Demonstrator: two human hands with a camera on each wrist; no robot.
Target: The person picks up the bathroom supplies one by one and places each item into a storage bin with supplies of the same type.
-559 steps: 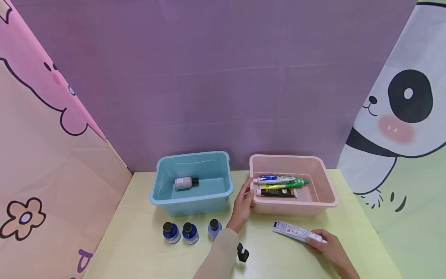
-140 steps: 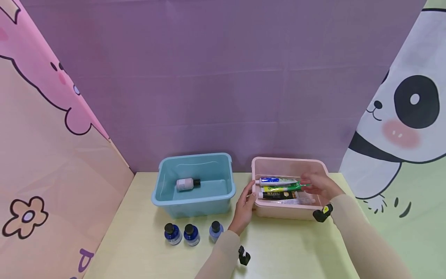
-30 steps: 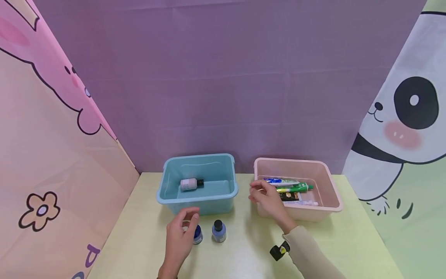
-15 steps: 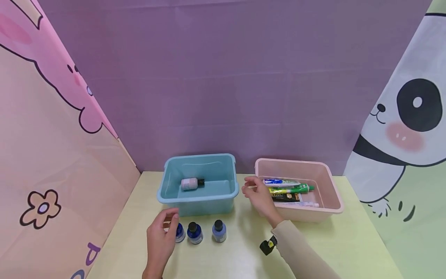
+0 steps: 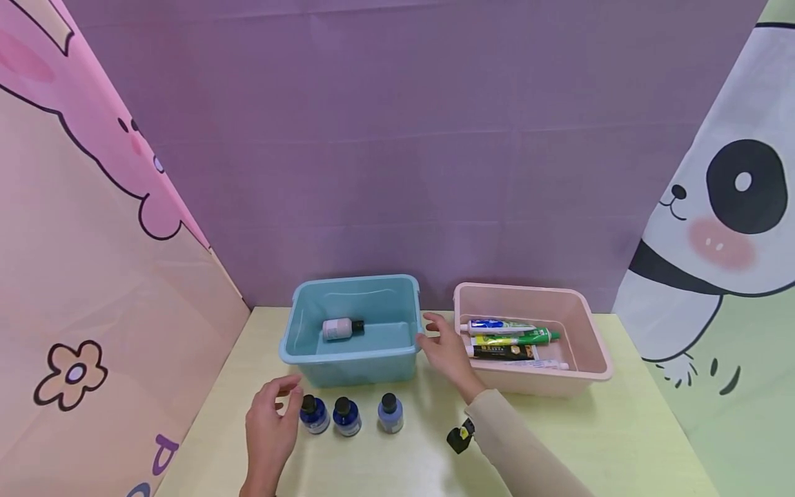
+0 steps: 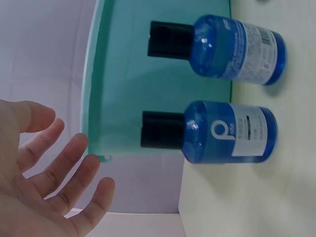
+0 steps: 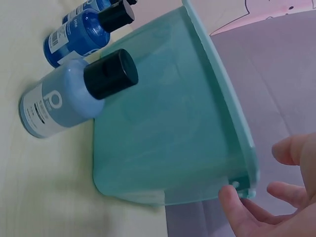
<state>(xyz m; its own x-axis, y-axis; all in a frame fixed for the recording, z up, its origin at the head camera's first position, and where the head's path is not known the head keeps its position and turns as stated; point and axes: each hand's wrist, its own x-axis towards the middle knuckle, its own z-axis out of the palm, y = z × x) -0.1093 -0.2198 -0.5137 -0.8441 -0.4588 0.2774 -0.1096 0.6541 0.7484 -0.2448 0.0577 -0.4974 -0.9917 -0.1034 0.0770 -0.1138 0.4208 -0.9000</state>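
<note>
My left hand hovers just left of a dark blue bottle, its fingers loosely bent and holding nothing. A second dark blue bottle and a lighter blue bottle stand upright to the right in the same row, all with black caps. Behind them is the light blue bin, where a pale pink bottle lies on its side. At the bin's right end, my right hand has relaxed fingers; in the right wrist view its fingertips are right at the rim's corner.
A pink bin stands to the right with several toothpaste tubes inside, among them a green tube and a black tube. Both bins sit near the back of the pale table, before a purple backdrop.
Earlier my right hand held a white toothpaste tube, which now lies in the pink bin. My left hand has left that bin's rim and moved left; my right hand has reached the blue bin.
</note>
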